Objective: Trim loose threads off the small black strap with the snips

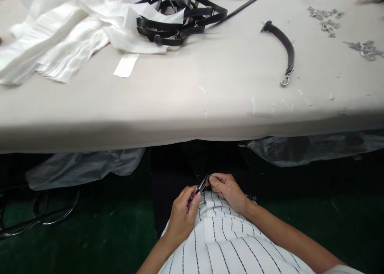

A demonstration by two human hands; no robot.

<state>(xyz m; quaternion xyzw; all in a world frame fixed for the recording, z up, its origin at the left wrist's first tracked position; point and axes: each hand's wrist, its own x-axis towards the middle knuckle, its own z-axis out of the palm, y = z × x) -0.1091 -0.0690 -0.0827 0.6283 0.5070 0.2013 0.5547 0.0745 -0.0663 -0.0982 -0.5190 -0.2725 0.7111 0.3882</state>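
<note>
Below the table's front edge, over my lap, my left hand (183, 213) is closed round a small dark tool with a reddish handle (195, 191). My right hand (228, 191) pinches the end of a thin black strap (204, 183) right against the tool's tip. Both hands meet above my striped white shirt (225, 242). A short black strap with a metal clasp (283, 46) lies alone on the table at the right.
The cream table (186, 102) carries a heap of black straps (180, 18), white paper sheets (60, 30) at the left and piles of metal clasps (327, 20) at the far right. Small white scraps dot its front. Plastic sheeting (90, 166) hangs underneath.
</note>
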